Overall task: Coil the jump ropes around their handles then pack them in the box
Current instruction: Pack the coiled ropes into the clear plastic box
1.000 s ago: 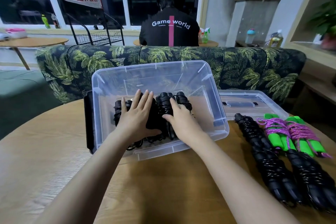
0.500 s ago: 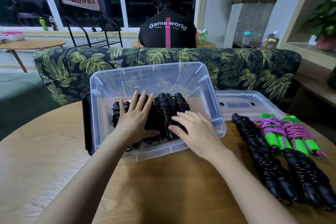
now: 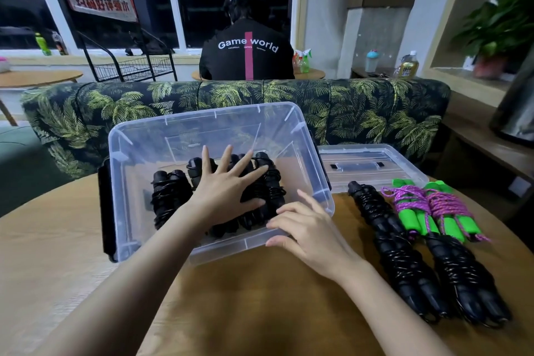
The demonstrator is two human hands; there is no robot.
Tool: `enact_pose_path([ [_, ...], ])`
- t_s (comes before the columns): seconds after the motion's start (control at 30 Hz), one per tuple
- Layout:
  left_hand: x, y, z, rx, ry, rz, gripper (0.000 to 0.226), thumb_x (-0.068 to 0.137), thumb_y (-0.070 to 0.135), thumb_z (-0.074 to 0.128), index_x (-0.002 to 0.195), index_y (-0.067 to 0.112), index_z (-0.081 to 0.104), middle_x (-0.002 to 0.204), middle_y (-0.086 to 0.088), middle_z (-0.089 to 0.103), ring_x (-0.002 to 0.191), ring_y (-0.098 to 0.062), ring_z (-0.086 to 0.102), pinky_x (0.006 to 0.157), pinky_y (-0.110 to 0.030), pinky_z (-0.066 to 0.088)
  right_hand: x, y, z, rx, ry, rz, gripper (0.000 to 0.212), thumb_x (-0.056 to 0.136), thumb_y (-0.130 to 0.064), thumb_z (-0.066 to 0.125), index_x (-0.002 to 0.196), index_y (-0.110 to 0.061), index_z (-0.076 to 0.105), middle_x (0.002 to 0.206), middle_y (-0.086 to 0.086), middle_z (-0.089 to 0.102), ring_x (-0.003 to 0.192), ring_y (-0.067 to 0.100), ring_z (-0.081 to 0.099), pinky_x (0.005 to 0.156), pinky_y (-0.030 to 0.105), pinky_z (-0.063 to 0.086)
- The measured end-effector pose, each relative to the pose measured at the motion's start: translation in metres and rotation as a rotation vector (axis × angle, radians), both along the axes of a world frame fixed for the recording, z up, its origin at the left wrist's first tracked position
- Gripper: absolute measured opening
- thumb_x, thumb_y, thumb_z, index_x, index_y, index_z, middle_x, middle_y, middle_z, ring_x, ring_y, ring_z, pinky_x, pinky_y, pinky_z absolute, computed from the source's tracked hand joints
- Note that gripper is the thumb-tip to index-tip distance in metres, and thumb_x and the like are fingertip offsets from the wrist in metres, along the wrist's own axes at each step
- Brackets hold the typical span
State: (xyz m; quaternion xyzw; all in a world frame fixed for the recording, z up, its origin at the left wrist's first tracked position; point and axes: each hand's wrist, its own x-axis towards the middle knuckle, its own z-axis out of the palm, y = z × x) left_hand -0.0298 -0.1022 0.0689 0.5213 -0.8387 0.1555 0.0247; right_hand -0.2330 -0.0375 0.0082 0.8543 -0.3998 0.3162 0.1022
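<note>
- The coiled black jump ropes point(image 3: 170, 196) lie side by side on the floor of the clear plastic box point(image 3: 202, 121), which stands on the round wooden table point(image 3: 260, 298).
- The left hand point(image 3: 222, 191) lies flat on top of them, fingers spread and straight, pressing rather than gripping.
- The right hand point(image 3: 306, 225) is at the box's near rim, fingers loose and holding nothing. I cannot tell whether it touches the plastic.
- To the right on the table lie more wound ropes: black bundles point(image 3: 404, 254) nearest, and green-handled ropes point(image 3: 427, 211) wrapped in purple cord just beyond them.
- They look light, with stiff handles and springy cord that would likely loosen if lifted by a single loop. I'd take each around the middle, closing over handles and windings together.
- The lid point(image 3: 370, 165) lies just right of the box, a leaf-print sofa point(image 3: 346, 107) stands behind, and a person point(image 3: 248, 52) sits beyond it, back turned.
</note>
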Motion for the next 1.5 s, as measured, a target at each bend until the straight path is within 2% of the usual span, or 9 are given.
enact_pose_path([
  [0.27,0.003,-0.007,-0.004,-0.012,-0.068,0.099,0.074,0.083,0.081,0.035,0.149,0.054,0.017,0.165,0.009,0.001,0.150,-0.041,0.007,0.110,-0.069,-0.016,-0.001,-0.004,-0.003,-0.051,-0.025,0.038,0.053,0.095,-0.059,0.042,0.097,-0.018,0.076,0.096,-0.011,0.074,0.105,0.011,0.062,0.115,0.045,0.032],
  [0.4,0.007,-0.012,-0.003,0.024,-0.056,0.105,0.076,0.081,0.083,0.034,0.149,0.056,0.014,0.165,0.011,-0.001,0.150,-0.039,0.007,0.110,-0.068,-0.016,-0.021,0.000,-0.001,-0.148,-0.165,0.094,0.033,0.099,-0.039,0.054,0.107,-0.015,0.075,0.111,-0.004,0.072,0.110,0.014,0.062,0.111,0.039,0.038],
  [0.57,0.011,-0.018,-0.001,0.084,-0.026,0.110,0.075,0.080,0.084,0.036,0.148,0.058,0.015,0.165,0.013,-0.002,0.151,-0.035,0.007,0.113,-0.065,-0.014,-0.075,-0.003,0.002,-0.254,-0.292,-0.197,0.025,0.097,-0.026,0.055,0.111,-0.013,0.071,0.122,0.001,0.066,0.107,0.017,0.062,0.089,0.037,0.053],
  [0.67,0.011,-0.018,-0.001,0.092,-0.025,0.111,0.075,0.080,0.084,0.036,0.147,0.058,0.015,0.164,0.014,-0.002,0.152,-0.032,0.007,0.113,-0.064,-0.014,-0.103,-0.020,0.003,-0.024,-0.194,-0.549,0.039,0.097,-0.036,0.054,0.131,-0.017,0.059,0.140,0.004,0.053,0.120,0.023,0.054,0.089,0.042,0.054],
  [0.77,0.011,-0.019,0.000,0.100,-0.030,0.115,0.075,0.080,0.084,0.035,0.147,0.059,0.014,0.164,0.015,-0.003,0.152,-0.031,0.007,0.113,-0.064,-0.014,-0.125,-0.038,0.001,0.338,-0.045,-0.828,0.068,0.095,-0.055,0.048,0.151,-0.021,0.030,0.153,0.010,0.034,0.135,0.029,0.039,0.096,0.040,0.049],
  [0.93,0.012,-0.020,0.000,0.106,-0.035,0.114,0.075,0.079,0.084,0.034,0.147,0.060,0.013,0.164,0.015,-0.003,0.152,-0.029,0.008,0.114,-0.063,-0.012,-0.141,-0.059,-0.022,0.651,0.167,-0.959,0.088,0.090,-0.071,0.042,0.156,-0.023,0.008,0.152,0.016,0.036,0.137,0.032,0.038,0.110,0.049,0.032],
  [1.13,0.013,-0.019,0.001,0.113,-0.020,0.107,0.074,0.079,0.084,0.034,0.146,0.060,0.013,0.164,0.015,-0.002,0.152,-0.028,0.010,0.116,-0.061,-0.010,-0.141,-0.064,-0.020,0.678,0.133,-0.955,0.083,0.084,-0.055,0.065,0.150,-0.030,0.022,0.147,0.012,0.041,0.131,0.034,0.045,0.114,0.057,0.022],
  [1.33,0.014,-0.019,0.000,0.107,-0.029,0.103,0.074,0.080,0.084,0.033,0.147,0.060,0.012,0.164,0.015,-0.003,0.152,-0.027,0.010,0.116,-0.061,-0.009,-0.142,-0.064,-0.026,0.658,0.072,-0.972,0.080,0.085,-0.056,0.065,0.150,-0.035,0.023,0.129,0.010,0.058,0.114,0.029,0.060,0.112,0.051,0.028],
  [1.5,0.014,-0.020,-0.001,0.107,-0.020,0.098,0.076,0.079,0.085,0.032,0.147,0.061,0.010,0.164,0.014,-0.003,0.152,-0.027,0.009,0.116,-0.061,-0.010,-0.143,-0.062,-0.023,0.564,-0.130,-0.946,0.081,0.086,-0.063,0.059,0.152,-0.036,0.021,0.126,0.009,0.061,0.112,0.028,0.061,0.103,0.044,0.037],
])
